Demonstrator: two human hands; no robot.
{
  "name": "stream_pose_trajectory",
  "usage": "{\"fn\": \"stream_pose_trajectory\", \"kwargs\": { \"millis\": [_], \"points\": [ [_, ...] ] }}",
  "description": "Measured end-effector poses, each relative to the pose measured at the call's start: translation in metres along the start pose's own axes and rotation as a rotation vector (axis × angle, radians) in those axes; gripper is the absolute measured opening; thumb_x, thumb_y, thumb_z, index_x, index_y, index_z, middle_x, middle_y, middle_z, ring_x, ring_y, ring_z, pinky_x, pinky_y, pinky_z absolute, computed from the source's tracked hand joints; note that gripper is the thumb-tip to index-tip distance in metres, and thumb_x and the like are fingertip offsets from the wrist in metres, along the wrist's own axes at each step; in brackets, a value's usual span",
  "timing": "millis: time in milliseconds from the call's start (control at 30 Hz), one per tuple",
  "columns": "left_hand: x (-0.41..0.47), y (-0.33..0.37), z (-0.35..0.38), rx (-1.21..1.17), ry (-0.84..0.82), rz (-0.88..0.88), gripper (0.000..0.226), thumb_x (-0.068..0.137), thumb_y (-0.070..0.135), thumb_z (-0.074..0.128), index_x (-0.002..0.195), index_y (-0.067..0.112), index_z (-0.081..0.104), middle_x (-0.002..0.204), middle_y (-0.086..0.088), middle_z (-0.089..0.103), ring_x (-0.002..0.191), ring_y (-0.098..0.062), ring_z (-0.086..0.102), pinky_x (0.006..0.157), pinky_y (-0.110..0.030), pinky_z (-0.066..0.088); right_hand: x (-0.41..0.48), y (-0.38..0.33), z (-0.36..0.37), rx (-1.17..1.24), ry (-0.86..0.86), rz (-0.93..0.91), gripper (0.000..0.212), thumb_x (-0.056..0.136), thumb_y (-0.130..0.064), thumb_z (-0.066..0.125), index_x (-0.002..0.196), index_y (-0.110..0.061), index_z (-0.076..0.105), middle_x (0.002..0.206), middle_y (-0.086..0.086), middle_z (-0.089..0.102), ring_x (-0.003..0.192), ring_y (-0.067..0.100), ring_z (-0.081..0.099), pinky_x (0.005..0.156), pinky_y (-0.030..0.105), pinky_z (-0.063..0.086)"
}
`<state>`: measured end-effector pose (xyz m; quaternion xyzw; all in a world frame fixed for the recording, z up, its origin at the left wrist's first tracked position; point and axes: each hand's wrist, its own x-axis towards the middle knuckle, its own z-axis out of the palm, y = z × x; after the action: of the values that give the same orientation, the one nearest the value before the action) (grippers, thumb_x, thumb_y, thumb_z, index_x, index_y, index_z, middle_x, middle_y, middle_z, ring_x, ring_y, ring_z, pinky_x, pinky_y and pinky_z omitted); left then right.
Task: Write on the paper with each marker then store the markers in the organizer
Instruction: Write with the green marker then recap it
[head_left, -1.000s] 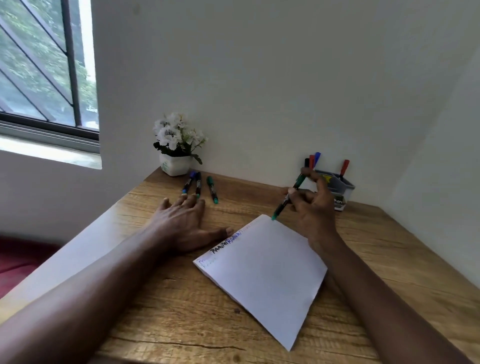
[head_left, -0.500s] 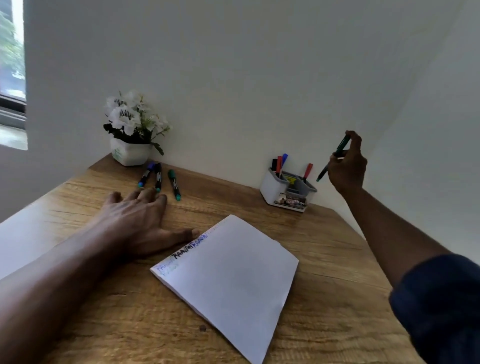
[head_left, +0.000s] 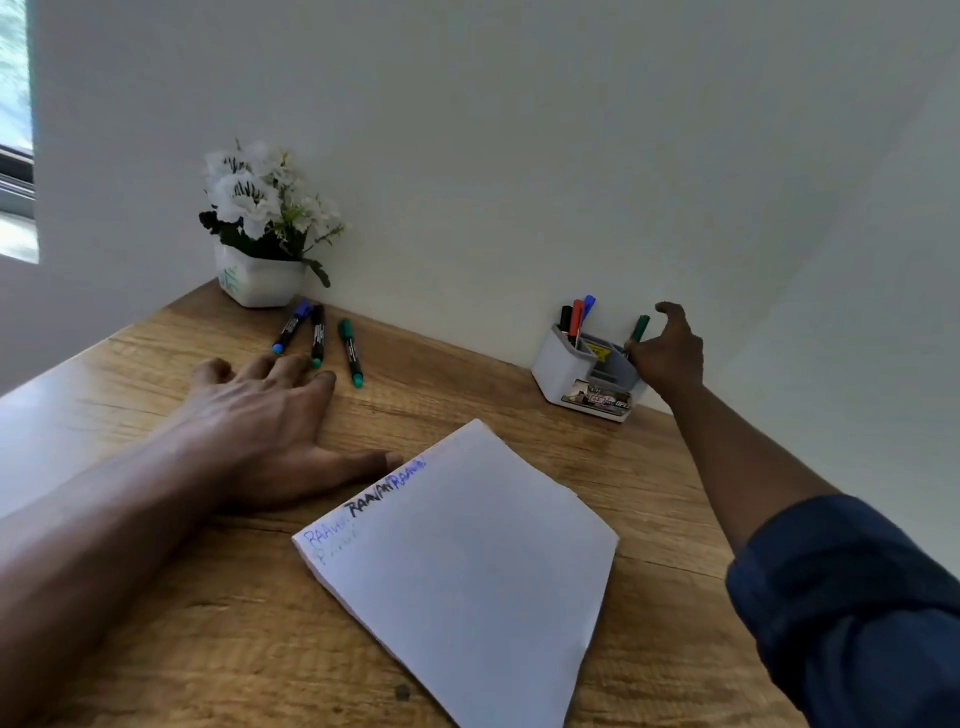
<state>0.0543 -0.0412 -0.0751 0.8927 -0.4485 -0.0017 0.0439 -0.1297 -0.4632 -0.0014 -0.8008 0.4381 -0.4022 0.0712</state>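
Lowering a green marker (head_left: 640, 332) into the organizer (head_left: 566, 371) at the bench's (head_left: 156, 649) far right corner, the right hand (head_left: 667, 353) pinched it upright; the left hand (head_left: 260, 421) lay flat, empty, beside the paper (head_left: 467, 571), likely steadying it.

Right hand (head_left: 667, 353) lowering green marker (head_left: 640, 329) into organizer (head_left: 563, 366).

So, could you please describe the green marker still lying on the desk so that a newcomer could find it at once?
Start at the white flower pot in the desk's far corner. Three markers lie side by side just in front of it. The green marker is the rightmost, apart from the touching blue marker and black marker.
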Motion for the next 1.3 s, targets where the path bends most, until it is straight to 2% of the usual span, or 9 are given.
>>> {"fn": "stream_pose_trajectory", "kwargs": {
  "millis": [200, 333, 567, 667, 767, 833, 1000, 1133, 1300],
  "points": [
    [0.001, -0.001, -0.001, -0.006, 0.012, -0.001, 0.159, 0.024, 0.108, -0.016, 0.161, 0.033, 0.013, 0.171, 0.001, 0.007, 0.156, -0.023, 0.012, 0.123, -0.054, 0.017, 0.002, 0.010, 0.008, 0.035, 0.003, 0.126, 0.020, 0.080, -0.026, 0.082, 0.091, -0.011, 0.077, 0.097, 0.010, 0.076, 0.096, 0.027, 0.070, 0.073, 0.029, 0.046],
    [0.003, -0.001, -0.001, -0.009, 0.004, -0.008, 0.150, 0.031, 0.109, -0.008, 0.161, 0.036, 0.014, 0.171, 0.003, 0.008, 0.156, -0.022, 0.012, 0.123, -0.053, 0.018, 0.000, 0.009, 0.007, 0.059, 0.017, 0.165, 0.012, 0.084, -0.020, 0.075, 0.083, -0.009, 0.078, 0.085, 0.011, 0.075, 0.088, 0.028, 0.072, 0.068, 0.030, 0.047],
    [0.002, 0.000, 0.000, -0.017, 0.042, -0.016, 0.152, 0.029, 0.110, -0.008, 0.158, 0.035, 0.023, 0.170, 0.001, 0.015, 0.153, -0.023, 0.018, 0.119, -0.053, 0.021, -0.052, -0.051, 0.002, 0.228, 0.118, -0.098, 0.009, 0.087, -0.022, 0.070, 0.085, -0.014, 0.074, 0.076, -0.004, 0.069, 0.072, 0.011, 0.065, 0.064, 0.021, 0.045],
    [-0.001, 0.000, 0.000, -0.033, 0.044, -0.016, 0.149, 0.034, 0.109, -0.005, 0.159, 0.032, 0.023, 0.170, -0.001, 0.014, 0.154, -0.025, 0.017, 0.120, -0.055, 0.018, -0.090, -0.091, 0.007, 0.433, -0.054, -0.112, 0.009, 0.088, -0.016, 0.075, 0.083, -0.009, 0.072, 0.078, 0.004, 0.073, 0.070, 0.010, 0.065, 0.063, 0.018, 0.049],
    [0.000, 0.001, 0.000, -0.040, 0.021, -0.018, 0.132, 0.054, 0.107, 0.014, 0.161, 0.029, 0.018, 0.171, -0.003, 0.011, 0.155, -0.026, 0.013, 0.122, -0.058, 0.014, -0.129, -0.130, 0.010, 0.584, -0.401, -0.064, 0.009, 0.091, -0.015, 0.076, 0.082, -0.015, 0.073, 0.077, 0.003, 0.074, 0.068, 0.009, 0.068, 0.060, 0.017, 0.052],
    [0.000, 0.001, 0.000, -0.040, 0.006, -0.020, 0.125, 0.063, 0.104, 0.023, 0.162, 0.029, 0.016, 0.171, -0.003, 0.009, 0.156, -0.026, 0.011, 0.122, -0.059, 0.011, -0.145, -0.151, 0.021, 0.523, -0.564, -0.104, 0.005, 0.091, -0.018, 0.076, 0.086, -0.015, 0.075, 0.080, 0.003, 0.076, 0.071, 0.012, 0.070, 0.060, 0.020, 0.051],
    [0.002, -0.001, 0.002, -0.051, 0.007, -0.007, 0.121, 0.066, 0.103, 0.026, 0.161, 0.028, 0.018, 0.171, -0.004, 0.012, 0.156, -0.027, 0.012, 0.123, -0.058, 0.010, -0.162, -0.207, 0.060, 0.408, -0.685, -0.131, 0.012, 0.090, -0.025, 0.075, 0.093, -0.013, 0.074, 0.089, 0.006, 0.077, 0.081, 0.019, 0.074, 0.073, 0.034, 0.060],
    [0.002, -0.002, 0.003, -0.044, 0.039, 0.005, 0.122, 0.064, 0.104, 0.025, 0.159, 0.028, 0.023, 0.170, -0.005, 0.014, 0.155, -0.028, 0.015, 0.121, -0.059, 0.013, -0.156, -0.249, 0.092, 0.370, -0.670, -0.038, 0.011, 0.083, -0.023, 0.077, 0.086, -0.014, 0.074, 0.087, 0.009, 0.076, 0.081, 0.024, 0.074, 0.075, 0.037, 0.063],
    [0.004, -0.004, 0.004, -0.051, 0.040, 0.011, 0.123, 0.063, 0.104, 0.026, 0.158, 0.027, 0.025, 0.170, -0.007, 0.014, 0.154, -0.029, 0.015, 0.120, -0.060, 0.014, -0.150, -0.266, 0.120, 0.168, -0.649, -0.034, 0.029, 0.076, -0.018, 0.076, 0.102, -0.007, 0.068, 0.094, 0.010, 0.066, 0.092, 0.028, 0.068, 0.075, 0.033, 0.060]
  ]
}}
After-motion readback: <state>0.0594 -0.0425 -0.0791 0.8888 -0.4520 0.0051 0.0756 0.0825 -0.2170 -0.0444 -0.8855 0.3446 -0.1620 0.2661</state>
